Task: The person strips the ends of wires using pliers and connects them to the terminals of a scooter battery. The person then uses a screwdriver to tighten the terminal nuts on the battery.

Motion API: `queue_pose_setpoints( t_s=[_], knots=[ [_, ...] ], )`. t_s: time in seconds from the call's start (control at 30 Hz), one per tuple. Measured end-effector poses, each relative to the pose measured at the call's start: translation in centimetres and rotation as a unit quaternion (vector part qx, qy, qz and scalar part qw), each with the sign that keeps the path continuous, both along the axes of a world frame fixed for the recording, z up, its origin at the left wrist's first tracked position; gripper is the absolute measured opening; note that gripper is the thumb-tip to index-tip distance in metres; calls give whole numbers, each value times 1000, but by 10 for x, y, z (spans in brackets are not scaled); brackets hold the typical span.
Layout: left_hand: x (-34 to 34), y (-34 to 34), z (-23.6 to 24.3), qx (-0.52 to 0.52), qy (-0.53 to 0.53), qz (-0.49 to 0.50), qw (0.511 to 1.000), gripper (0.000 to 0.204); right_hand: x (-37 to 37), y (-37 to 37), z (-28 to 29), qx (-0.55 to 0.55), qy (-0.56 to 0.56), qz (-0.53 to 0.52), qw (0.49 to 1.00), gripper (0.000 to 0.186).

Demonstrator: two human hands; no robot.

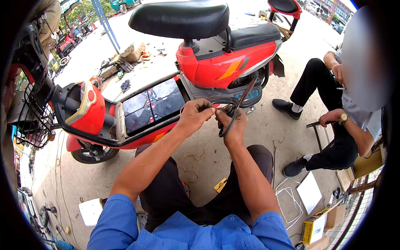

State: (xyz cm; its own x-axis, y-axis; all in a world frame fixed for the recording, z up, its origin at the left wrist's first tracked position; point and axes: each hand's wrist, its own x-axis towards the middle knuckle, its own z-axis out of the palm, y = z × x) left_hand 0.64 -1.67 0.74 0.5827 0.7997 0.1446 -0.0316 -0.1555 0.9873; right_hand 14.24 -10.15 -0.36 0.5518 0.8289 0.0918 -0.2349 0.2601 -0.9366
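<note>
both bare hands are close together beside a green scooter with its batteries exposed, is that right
Not quite: the scooter is red, not green, as the head view shows. The left hand and right hand are indeed close together beside it, and its batteries are exposed.

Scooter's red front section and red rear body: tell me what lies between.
In the head view, black batteries sit there, in the open floor compartment.
</note>
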Motion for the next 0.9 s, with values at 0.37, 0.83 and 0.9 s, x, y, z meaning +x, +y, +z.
queue_pose_setpoints(
  t_s=[0.37, 0.83, 0.9],
  knots=[
    [0, 1, -3, -4, -16, -8, 1000, 12, -2, 0, -2, 3, 0, 3, 1000, 18],
    [4, -1, -4, -20, -38, -5, 999, 9, -3, 2, -3, 0, 14, 3, 1000, 12],
    [4, -1, -3, -22, -41, -3, 999, 9, -2, 3, -4, 7, 28, 10, 1000, 15]
  ],
)
